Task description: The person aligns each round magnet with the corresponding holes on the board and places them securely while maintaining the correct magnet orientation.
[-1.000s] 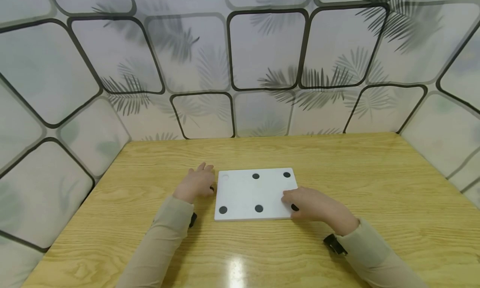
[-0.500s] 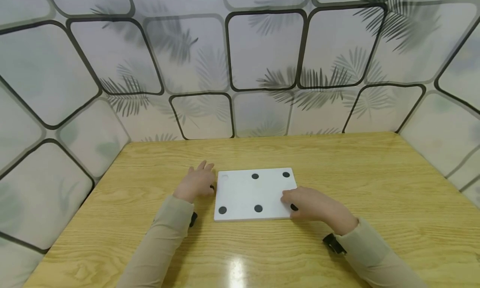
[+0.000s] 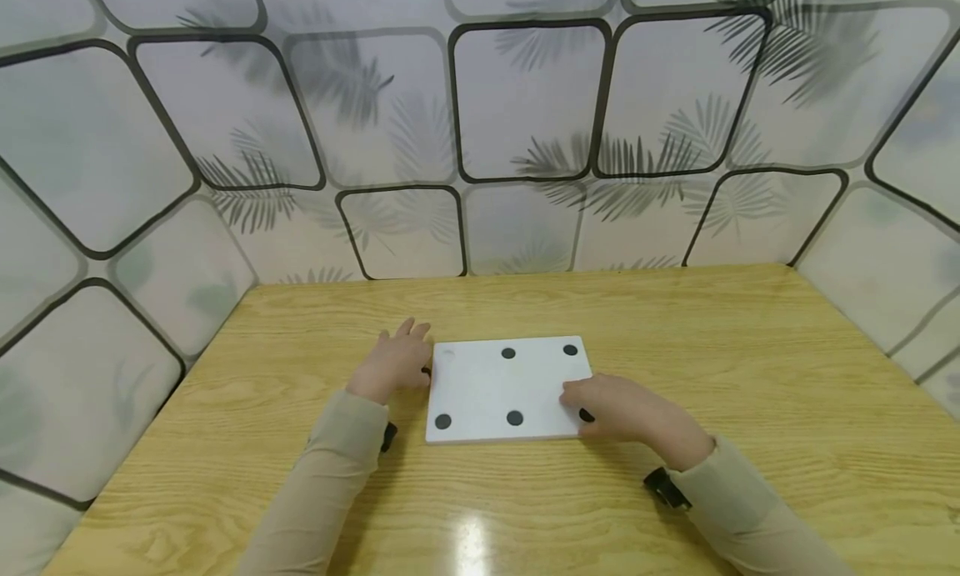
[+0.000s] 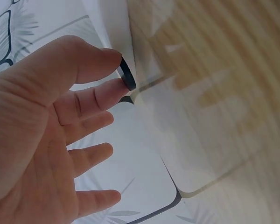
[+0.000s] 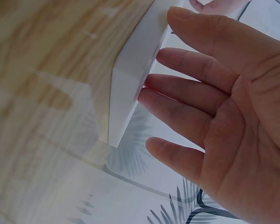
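A white rectangular board (image 3: 480, 388) lies flat on the table. Several black round spots or discs (image 3: 514, 418) show on it, and its far left corner has a faint round mark (image 3: 448, 353) instead. Just left of the board, my left hand (image 3: 393, 363) pinches a thin black disc (image 4: 126, 74) between thumb and index finger; its other fingers are spread. My right hand (image 3: 626, 409) rests on the board's near right corner, fingers extended over the top and thumb at the near edge. It partly covers a black spot there.
The wooden table (image 3: 465, 493) surrounds the board on every side. A patterned cloth backdrop (image 3: 525, 101) with dark outlines and leaf prints rises behind and at both sides. Black wrist straps (image 3: 666, 488) sit by the sleeve cuffs.
My left hand has shifted very slightly away from me with the black disc, and its fingers look a little more spread. The right hand stays in place on the board.
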Available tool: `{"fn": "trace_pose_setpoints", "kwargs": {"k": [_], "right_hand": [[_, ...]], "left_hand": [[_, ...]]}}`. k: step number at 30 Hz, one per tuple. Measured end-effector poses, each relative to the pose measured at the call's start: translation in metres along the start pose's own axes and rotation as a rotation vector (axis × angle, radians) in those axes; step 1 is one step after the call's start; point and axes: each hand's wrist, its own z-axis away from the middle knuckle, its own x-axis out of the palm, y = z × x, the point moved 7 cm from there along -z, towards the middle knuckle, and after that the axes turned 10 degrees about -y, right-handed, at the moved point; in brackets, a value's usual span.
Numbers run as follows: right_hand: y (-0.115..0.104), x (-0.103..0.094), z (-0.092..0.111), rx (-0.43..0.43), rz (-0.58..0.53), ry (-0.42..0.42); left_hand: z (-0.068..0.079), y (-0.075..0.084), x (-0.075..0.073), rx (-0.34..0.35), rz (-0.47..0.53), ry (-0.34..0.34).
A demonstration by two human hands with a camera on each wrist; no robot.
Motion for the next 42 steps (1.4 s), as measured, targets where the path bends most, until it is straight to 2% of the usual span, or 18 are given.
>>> {"fn": "trace_pose_setpoints", "kwargs": {"k": [10, 16, 25, 33, 42], "right_hand": [[0.000, 0.000, 0.000, -0.006, -0.006, 0.006], [0.000, 0.000, -0.001, -0.008, -0.001, 0.011], [0.001, 0.000, -0.001, -0.008, 0.005, 0.009], [0.001, -0.001, -0.002, 0.000, -0.017, -0.005], [0.000, -0.001, -0.001, -0.009, -0.026, 0.005]], "left_hand": [[-0.003, -0.002, -0.002, 0.001, 0.014, 0.009], [-0.003, -0.004, -0.005, 0.004, 0.002, 0.039], [-0.001, 0.001, -0.013, 0.008, 0.029, 0.050], [-0.007, 0.006, -0.016, 0.006, 0.057, 0.030], [-0.015, 0.009, -0.017, 0.000, 0.041, 0.008]]}}
